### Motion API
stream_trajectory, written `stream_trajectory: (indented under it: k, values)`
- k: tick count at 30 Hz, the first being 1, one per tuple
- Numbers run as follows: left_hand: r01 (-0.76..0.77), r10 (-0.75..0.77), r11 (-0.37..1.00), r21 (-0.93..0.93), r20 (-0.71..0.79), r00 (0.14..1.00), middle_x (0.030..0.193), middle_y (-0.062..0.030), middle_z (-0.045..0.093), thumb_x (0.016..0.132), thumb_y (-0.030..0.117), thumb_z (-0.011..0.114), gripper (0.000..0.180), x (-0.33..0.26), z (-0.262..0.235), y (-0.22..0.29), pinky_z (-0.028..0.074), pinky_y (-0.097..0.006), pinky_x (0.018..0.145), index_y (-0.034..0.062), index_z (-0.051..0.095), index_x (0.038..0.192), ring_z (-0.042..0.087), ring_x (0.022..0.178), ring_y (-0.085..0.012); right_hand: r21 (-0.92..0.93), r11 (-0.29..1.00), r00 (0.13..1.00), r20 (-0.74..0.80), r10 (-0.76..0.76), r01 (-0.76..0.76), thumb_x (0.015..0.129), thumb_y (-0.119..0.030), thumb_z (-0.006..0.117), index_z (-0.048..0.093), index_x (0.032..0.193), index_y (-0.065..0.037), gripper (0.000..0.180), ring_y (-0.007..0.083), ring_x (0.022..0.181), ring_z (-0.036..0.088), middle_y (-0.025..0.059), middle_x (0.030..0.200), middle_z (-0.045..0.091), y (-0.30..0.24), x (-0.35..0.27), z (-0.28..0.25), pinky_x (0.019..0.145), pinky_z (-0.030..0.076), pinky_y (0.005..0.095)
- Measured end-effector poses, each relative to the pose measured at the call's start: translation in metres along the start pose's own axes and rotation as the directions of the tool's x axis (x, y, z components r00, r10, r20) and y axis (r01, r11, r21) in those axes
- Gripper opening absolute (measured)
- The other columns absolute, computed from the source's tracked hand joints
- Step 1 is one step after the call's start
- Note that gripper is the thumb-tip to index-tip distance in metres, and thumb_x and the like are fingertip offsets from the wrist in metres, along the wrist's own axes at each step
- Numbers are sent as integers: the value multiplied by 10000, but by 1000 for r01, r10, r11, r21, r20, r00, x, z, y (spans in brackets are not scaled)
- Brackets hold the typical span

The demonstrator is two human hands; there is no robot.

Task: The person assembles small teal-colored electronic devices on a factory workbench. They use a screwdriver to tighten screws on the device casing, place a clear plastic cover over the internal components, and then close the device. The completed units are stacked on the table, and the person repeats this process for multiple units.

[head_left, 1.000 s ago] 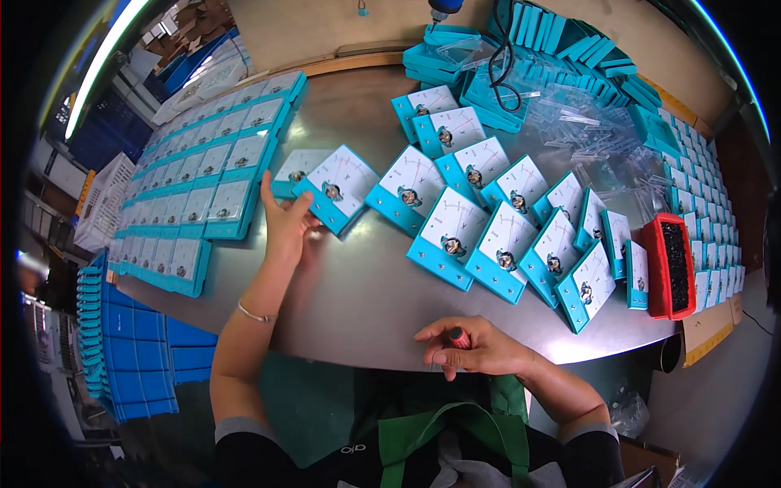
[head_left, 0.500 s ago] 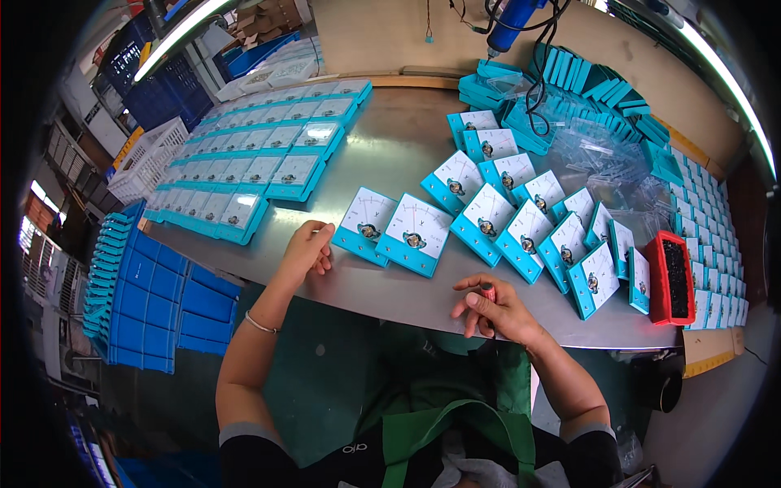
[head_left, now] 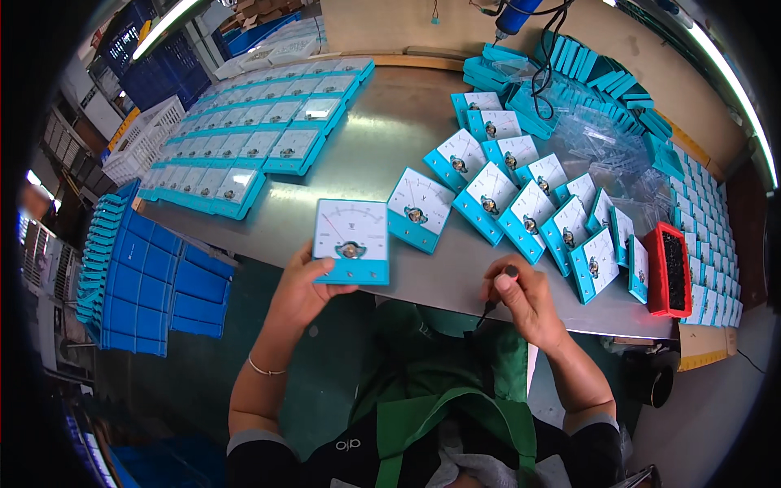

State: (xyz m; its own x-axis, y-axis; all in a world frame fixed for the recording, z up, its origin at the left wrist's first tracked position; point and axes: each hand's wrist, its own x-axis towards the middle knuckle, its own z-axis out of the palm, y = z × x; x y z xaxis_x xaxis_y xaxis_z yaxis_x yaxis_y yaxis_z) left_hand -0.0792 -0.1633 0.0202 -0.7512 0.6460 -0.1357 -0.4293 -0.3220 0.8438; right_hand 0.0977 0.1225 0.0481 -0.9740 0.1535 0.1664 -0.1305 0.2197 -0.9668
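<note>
Meter (head_left: 351, 241): held at the table's (head_left: 382, 146) near edge by the left hand (head_left: 303, 286), fingers curled under its lower left corner, thumb on the face. Right hand (head_left: 521, 297): closed around a dark screwdriver (head_left: 498, 289), just right of the meter, over the same edge.

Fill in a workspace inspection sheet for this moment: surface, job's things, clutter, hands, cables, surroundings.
Surface: grey metal table, bare in the middle.
Job's things: teal panel meter at the near edge; dark-handled tool.
Clutter: overlapping row of meters on the right; aligned meters on the left; red tray of small dark parts; clear plastic covers.
Hands: left hand grips the meter; right hand holds the tool.
Cables: black cable hanging from an overhead tool.
Surroundings: blue crates on the floor.
</note>
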Motion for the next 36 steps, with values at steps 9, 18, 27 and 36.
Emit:
stream_trajectory:
  k: [9,18,27,36]
  values:
    - [284,-267,950,-128,136,954,1149,-160,587,840,23,618,462,-13,91,-79,538,-411,854,-44,422,1252,613,1040,-264,189,976,988,-124,-88,110,927,-166,594,424,1043,-33,245,90,547,548,150,844,642,-26,-5,7,508,456,206]
    - [243,-229,967,-77,152,961,1115,-130,601,840,25,631,397,-13,107,-92,487,-358,905,-41,483,1203,607,1011,-201,95,980,975,-154,-158,174,934,-147,576,409,1040,-23,234,87,556,562,153,848,645,-12,-18,5,513,475,210]
    - [-189,-10,818,543,342,940,1080,-120,624,830,65,648,370,-16,108,-83,471,-317,865,-36,532,1167,599,984,-147,301,941,987,16,159,-156,935,-133,545,460,982,0,165,77,537,552,71,780,641,-15,-4,-20,473,439,204]
    - [-194,118,892,408,205,972,1043,-91,641,838,41,652,335,24,103,-98,476,-300,861,-38,542,1145,595,954,-128,15,989,911,-391,-128,145,795,-3,512,537,889,-4,97,100,682,547,33,733,564,-14,47,-86,644,443,249]
